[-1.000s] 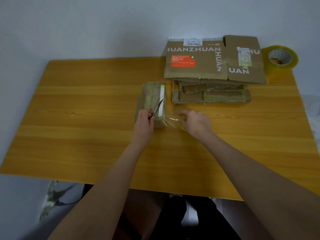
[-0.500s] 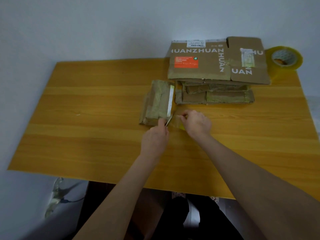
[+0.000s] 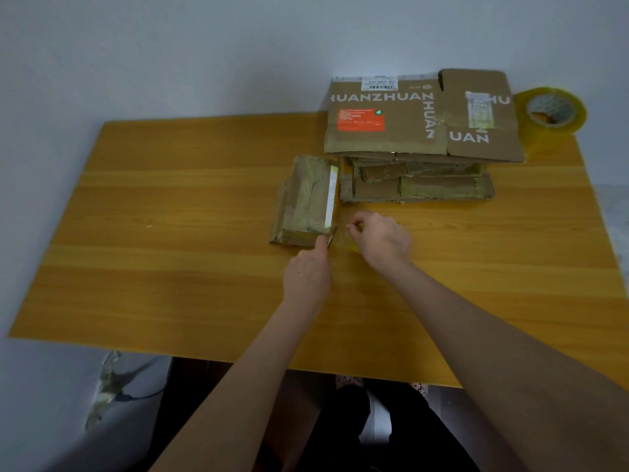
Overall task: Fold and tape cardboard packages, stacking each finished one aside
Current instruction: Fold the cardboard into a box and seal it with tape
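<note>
Wood-grain table fills mid-frame. Just above centre: taped package, long side running toward the top of the frame. Below its lower right corner, left hand grips a thin blade, tip pointing up-right at that corner. Just right of it, right hand pinches a clear strip; something yellow shows under this hand, unclear what. Upper right: stack of flattened cardboard, printed sheet on top. Far upper right, beside the stack: tape roll.
</note>
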The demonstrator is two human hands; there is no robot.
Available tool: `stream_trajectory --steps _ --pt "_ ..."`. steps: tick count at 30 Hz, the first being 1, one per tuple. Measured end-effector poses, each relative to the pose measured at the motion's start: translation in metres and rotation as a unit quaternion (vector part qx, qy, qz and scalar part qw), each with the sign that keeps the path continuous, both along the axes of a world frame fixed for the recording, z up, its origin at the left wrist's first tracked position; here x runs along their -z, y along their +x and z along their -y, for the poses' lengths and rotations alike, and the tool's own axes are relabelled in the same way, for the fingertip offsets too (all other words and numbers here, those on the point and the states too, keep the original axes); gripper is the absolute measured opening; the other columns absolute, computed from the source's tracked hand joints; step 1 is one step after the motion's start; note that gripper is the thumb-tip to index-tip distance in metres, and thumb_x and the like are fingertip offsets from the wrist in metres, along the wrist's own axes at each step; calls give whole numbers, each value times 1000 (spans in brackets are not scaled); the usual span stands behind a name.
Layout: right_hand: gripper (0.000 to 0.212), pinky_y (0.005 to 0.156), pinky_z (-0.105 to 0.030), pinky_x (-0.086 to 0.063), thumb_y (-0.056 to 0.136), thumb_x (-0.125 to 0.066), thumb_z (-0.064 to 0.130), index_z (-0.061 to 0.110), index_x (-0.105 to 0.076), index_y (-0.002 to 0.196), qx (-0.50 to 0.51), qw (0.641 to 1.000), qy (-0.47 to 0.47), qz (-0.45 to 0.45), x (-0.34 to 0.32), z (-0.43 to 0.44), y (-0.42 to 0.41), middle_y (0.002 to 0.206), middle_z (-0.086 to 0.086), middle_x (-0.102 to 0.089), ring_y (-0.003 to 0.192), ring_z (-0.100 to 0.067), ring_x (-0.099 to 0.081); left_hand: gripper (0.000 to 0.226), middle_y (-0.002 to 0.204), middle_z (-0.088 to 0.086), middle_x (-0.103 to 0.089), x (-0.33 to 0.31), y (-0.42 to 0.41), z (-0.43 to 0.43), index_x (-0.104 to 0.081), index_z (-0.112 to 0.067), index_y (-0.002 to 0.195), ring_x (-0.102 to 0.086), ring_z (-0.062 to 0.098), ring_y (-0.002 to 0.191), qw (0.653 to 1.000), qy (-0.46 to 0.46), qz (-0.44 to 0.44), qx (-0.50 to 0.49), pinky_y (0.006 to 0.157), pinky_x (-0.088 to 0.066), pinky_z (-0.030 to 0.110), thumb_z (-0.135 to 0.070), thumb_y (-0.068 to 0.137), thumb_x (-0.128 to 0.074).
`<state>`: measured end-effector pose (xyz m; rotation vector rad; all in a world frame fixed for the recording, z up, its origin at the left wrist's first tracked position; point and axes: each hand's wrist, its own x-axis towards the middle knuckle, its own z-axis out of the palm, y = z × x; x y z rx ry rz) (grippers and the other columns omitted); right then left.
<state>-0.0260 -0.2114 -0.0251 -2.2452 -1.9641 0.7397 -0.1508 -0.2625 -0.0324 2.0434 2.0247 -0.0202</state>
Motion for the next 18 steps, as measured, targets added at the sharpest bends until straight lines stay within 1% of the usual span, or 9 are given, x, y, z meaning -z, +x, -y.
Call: stream_trajectory --steps 3,5,7,9,11,13,15,18 --pt "24 55 -25 -42 100 -44 41 34 -63 112 -12 1000 1 1 -1 -1 -1 79 6 -55 70 -15 -53 24 69 3 -50 1 3 -3 -47 -12 121 -50 21 59 1000 5 4 -6 50 -38 30 -8 100 -39" --pt "24 54 -25 -41 100 -43 41 34 -63 113 -19 1000 -1 0 -1 0 -1 77 6 -56 69 -15 -55 27 72 5 -53 2 5 -6 -47 -14 124 -50 23 62 1000 3 5 -5 52 -38 32 -7 99 -38" --pt "24 52 -24 -41 100 -43 42 34 -63 113 -21 1000 1 -2 -1 1 -1 70 8 -55 64 -14 -54 29 78 9 -60 3 5 -10 -48 -15 125 -54 25 66 1000 -3 7 -9 54 -39 32 -6 99 -38" --pt "24 47 -23 -37 100 -43 42 34 -62 113 -22 1000 3 -3 -2 1 1 64 10 -49 55 -10 -49 28 83 10 -64 5 4 -14 -49 -14 123 -59 26 71 1000 -9 15 -20 55 -43 33 -6 99 -38" --pt "24 46 -22 -35 100 -43 42 34 -61 114 -22 1000 1 -8 -2 1 3 62 11 -45 51 -7 -43 27 83 10 -64 7 1 -17 -51 -13 121 -58 25 69 1000 -9 16 -23 56 -45 33 -5 99 -38" --pt "24 46 -22 -33 100 -44 42 34 -62 113 -14 1000 0 -26 -1 2 6 62 11 -45 51 -7 -42 28 84 11 -64 7 -2 -18 -51 -13 120 -57 26 70 1000 -14 3 -22 55 -44 34 -4 98 -37" --pt "22 43 -22 -30 99 -45 42 35 -63 110 8 999 6 -54 0 1 9 61 10 -49 51 -9 -46 29 85 11 -63 9 -6 -18 -52 -12 119 -54 25 69 999 -25 -11 -26 55 -40 33 -2 97 -36" --pt "22 43 -21 -29 98 -46 44 36 -63 108 46 997 12 -63 3 -1 15 63 7 -52 55 -14 -50 29 78 7 -57 14 -13 -13 -49 -13 123 -50 23 63 998 -45 -46 -7 52 -37 31 -4 97 -40"
